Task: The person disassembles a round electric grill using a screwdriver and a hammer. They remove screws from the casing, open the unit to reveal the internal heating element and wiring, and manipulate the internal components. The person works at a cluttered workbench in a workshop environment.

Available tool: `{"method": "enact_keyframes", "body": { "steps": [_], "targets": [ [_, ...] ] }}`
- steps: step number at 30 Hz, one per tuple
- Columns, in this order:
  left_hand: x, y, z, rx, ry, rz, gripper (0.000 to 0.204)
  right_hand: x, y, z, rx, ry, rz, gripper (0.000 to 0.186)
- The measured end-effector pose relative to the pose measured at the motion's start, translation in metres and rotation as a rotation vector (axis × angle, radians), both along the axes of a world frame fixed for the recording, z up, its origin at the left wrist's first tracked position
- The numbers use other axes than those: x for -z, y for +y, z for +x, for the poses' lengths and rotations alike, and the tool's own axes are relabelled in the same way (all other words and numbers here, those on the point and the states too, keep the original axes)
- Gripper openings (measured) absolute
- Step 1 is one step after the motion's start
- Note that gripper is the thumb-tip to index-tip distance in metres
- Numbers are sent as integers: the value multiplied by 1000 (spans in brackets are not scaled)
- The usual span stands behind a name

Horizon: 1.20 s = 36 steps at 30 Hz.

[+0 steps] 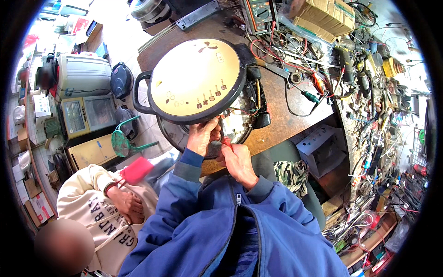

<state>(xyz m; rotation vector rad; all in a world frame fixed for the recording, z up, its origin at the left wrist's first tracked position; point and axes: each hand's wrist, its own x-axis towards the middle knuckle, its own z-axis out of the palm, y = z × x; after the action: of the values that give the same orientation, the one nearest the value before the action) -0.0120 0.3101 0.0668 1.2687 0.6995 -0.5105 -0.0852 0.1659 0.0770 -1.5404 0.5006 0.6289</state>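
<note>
A round electric griddle (196, 76) with a gold lid and black rim stands partly opened on the workbench, its lid tilted above the base. Below the lid, the metal base (237, 125) shows thin wires and inner parts. My left hand (202, 137) is at the lid's near edge, fingers curled together just beneath it; what they pinch is hidden. Close beside it, my right hand (240, 162) grips a red-handled screwdriver (226, 141), whose dark shaft points up toward the gap under the lid. The tip cannot be made out.
On the brown workbench (286, 124) lie a hammer-like tool (274, 69), test leads and a multimeter (262, 13). Tangled cables and tools (369, 106) heap along the right. A person in a cream hoodie (87, 196) sits at my left near a green stool (121, 142).
</note>
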Motion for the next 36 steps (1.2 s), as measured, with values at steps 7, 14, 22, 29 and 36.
{"method": "enact_keyframes", "body": {
  "steps": [7, 14, 22, 29, 36],
  "targets": [
    [-1, -3, 0, -1, -28, -5, 14, -13, 8, 5, 1, 34, -30, 38],
    [8, -4, 4, 155, -126, 99, 20, -27, 10, 12, -66, -39, -236, 33],
    [21, -2, 2, 280, -252, 136, 32, -33, 15, 12, 98, -30, -278, 39],
    [22, -5, 6, 297, -264, 83, 32, -29, 8, 20, -162, 63, -262, 44],
    [28, -3, 7, 320, -248, 87, 32, -28, 14, 16, -101, 88, -245, 37]
  ]
}}
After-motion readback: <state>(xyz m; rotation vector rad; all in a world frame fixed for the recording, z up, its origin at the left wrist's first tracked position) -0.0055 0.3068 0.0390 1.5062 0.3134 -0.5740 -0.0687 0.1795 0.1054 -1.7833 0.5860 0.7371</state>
